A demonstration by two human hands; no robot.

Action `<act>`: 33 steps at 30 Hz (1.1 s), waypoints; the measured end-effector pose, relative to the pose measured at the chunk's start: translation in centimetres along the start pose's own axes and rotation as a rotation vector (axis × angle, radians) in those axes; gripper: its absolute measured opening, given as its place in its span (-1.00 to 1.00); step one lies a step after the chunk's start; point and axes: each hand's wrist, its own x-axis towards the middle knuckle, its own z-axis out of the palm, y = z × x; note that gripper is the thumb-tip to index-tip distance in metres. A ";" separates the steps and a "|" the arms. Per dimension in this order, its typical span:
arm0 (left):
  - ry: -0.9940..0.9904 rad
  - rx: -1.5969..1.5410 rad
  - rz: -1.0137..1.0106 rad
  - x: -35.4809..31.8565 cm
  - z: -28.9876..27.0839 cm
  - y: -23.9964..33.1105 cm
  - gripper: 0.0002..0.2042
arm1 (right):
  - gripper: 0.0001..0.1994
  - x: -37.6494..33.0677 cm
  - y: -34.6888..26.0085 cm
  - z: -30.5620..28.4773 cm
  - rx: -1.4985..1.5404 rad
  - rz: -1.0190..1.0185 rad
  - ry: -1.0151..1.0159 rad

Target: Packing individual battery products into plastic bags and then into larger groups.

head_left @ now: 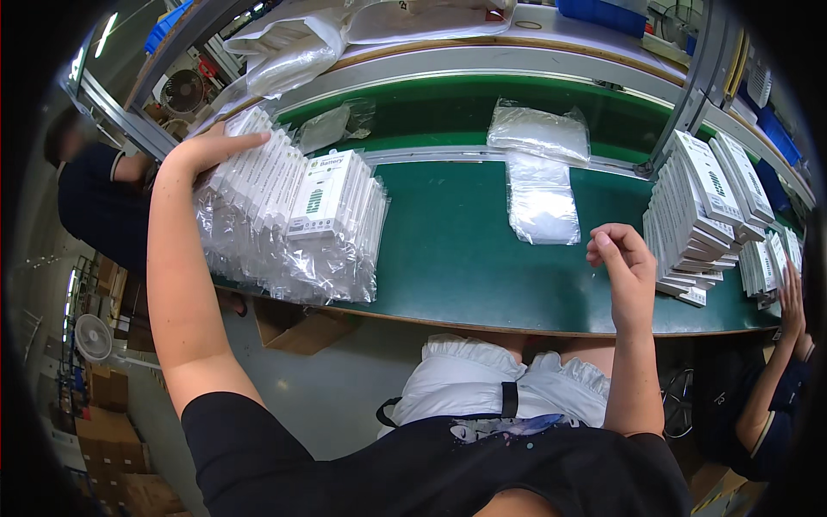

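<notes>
My left hand (pixel 215 148) reaches to the far end of a leaning row of white battery boxes in clear plastic bags (pixel 250 185), at the left of the table. Its thumb stretches over the top of the boxes, spread from the fingers, which are partly hidden. One box with green battery pictures (pixel 320 196) faces up on the bagged pile. Above the table's right half hovers my right hand (pixel 627 258), fingers curled in and nothing visible in them. Flat clear plastic bags (pixel 543 202) lie beyond it to the left. Right of it rises a stack of white boxes (pixel 680 224).
Another bundle of clear bags (pixel 538 133) lies against the rail at the back of the green table (pixel 457 250). A shelf (pixel 482 52) runs above. At the right, a co-worker's hand (pixel 790 302) is by more boxes (pixel 760 267). Another person (pixel 103 198) stands at left.
</notes>
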 end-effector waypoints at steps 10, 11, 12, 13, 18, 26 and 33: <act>-0.117 -0.218 0.065 -1.5 0.1 2.3 -0.14 | -0.87 0.2 0.8 -0.7 0.012 0.027 0.009; -0.102 -0.244 0.079 -1.7 0.2 2.5 -0.14 | -0.87 0.2 0.8 -0.7 0.013 0.029 0.008; -0.104 -0.243 0.079 -1.7 0.2 2.6 -0.14 | -0.87 0.1 0.9 -0.6 0.017 0.032 -0.006; -0.105 -0.227 0.061 -1.8 0.1 2.7 -0.14 | -0.86 0.1 1.0 -0.6 0.022 0.034 -0.022; -0.126 -0.165 0.032 -0.3 0.0 1.7 -0.11 | -0.87 -0.3 0.7 -1.1 0.028 0.043 -0.024; 0.710 0.406 0.196 -7.1 1.6 6.8 0.01 | -0.83 -0.4 -5.8 -3.6 -0.304 -0.291 0.052; 0.281 -0.320 1.305 -18.1 17.7 18.0 -0.84 | -0.75 6.4 -9.7 -8.5 -0.715 -0.706 0.644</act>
